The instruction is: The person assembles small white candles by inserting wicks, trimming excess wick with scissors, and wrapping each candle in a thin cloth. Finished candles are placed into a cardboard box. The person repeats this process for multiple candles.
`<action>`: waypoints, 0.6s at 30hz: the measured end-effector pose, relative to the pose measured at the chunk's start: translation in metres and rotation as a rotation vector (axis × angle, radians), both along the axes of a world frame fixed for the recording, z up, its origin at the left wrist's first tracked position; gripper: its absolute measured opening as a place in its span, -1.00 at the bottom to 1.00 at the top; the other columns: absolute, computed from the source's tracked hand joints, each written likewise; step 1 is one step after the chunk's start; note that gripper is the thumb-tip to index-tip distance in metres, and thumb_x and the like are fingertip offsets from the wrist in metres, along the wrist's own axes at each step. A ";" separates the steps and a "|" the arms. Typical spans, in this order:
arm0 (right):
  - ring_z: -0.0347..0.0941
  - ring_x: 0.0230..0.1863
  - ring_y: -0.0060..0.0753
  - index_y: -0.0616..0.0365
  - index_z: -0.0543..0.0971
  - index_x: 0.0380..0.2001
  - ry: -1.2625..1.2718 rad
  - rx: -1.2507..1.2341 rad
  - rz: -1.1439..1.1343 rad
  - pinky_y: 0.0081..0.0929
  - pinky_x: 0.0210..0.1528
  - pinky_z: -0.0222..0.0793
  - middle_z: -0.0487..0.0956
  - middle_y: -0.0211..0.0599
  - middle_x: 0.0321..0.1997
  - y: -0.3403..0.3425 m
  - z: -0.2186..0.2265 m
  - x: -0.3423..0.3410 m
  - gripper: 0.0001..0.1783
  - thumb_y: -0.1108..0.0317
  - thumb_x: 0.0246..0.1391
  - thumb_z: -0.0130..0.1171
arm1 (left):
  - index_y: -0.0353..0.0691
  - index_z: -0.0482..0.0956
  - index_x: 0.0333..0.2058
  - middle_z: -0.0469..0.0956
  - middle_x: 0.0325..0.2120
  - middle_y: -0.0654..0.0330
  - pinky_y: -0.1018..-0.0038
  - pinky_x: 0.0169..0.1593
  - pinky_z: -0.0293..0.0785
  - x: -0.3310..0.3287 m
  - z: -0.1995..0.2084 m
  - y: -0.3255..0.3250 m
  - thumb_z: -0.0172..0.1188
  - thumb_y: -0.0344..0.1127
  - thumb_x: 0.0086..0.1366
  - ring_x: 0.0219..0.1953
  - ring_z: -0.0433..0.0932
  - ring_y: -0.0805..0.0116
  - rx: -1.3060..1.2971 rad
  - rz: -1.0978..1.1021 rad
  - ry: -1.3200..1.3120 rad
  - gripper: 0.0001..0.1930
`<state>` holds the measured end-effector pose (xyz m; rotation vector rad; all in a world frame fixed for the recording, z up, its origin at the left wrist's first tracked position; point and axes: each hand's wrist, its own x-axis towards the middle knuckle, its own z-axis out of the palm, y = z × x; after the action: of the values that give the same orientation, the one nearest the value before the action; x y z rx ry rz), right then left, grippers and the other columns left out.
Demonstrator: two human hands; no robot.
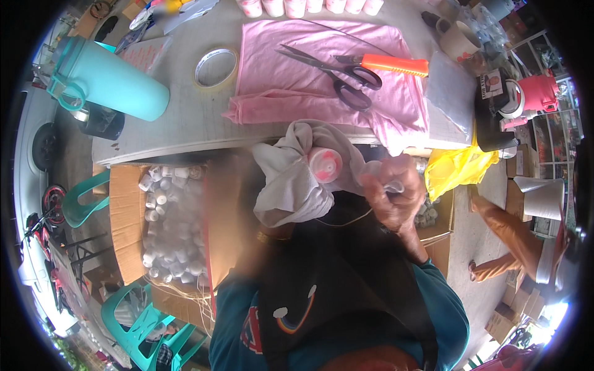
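Note:
A pale grey cloth is bunched around a small white bottle with pink-red marks, its top facing up. My left hand is covered by the cloth and grips the bottle through it; only the wrist with a bracelet shows below. Off to the right, my right hand is closed with bent fingers on a twisted end of the same cloth. On the table ahead lies a pink cloth, with black-handled scissors and an orange utility knife on it.
Several similar bottles line the far side of the table. Around are a tape roll, a teal tumbler, a mug and a yellow bag. A cardboard box of small white containers stands left; another person's legs are right.

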<state>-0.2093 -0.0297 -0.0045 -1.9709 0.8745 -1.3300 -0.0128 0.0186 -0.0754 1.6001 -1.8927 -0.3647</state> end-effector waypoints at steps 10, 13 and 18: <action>0.58 -0.44 -0.28 0.29 0.47 -0.23 0.142 -0.113 -0.254 -0.42 -0.32 0.48 0.64 -0.11 -0.32 -0.009 0.010 -0.031 -0.74 0.41 0.06 0.28 | -0.21 0.50 -0.13 0.52 -0.23 0.01 0.23 -0.10 0.43 -0.004 -0.005 -0.003 0.23 -0.23 0.11 -0.20 0.51 0.01 -0.011 -0.044 -0.010 -0.65; 0.58 -0.21 -0.39 0.31 0.50 0.05 0.161 0.067 -0.229 -0.45 -0.08 0.45 0.66 -0.12 -0.26 -0.006 0.017 -0.031 -0.43 0.11 0.10 0.25 | -0.21 0.51 -0.14 0.52 -0.23 0.01 0.23 -0.10 0.42 -0.005 -0.004 -0.004 0.23 -0.23 0.11 -0.20 0.51 0.01 -0.015 -0.059 -0.018 -0.66; 0.58 -0.08 -0.22 0.27 0.47 0.09 0.497 0.118 0.009 -0.36 -0.03 0.46 0.63 -0.08 -0.09 -0.001 0.027 -0.020 -0.32 0.23 -0.11 0.41 | -0.20 0.52 -0.15 0.53 -0.23 0.01 0.22 -0.09 0.42 -0.006 -0.007 -0.005 0.22 -0.24 0.11 -0.19 0.51 0.01 -0.018 -0.083 -0.026 -0.67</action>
<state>-0.2289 -0.0304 0.0222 -2.2419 1.1364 -0.7646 -0.0191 0.0140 -0.0824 1.5249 -1.9808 -0.3619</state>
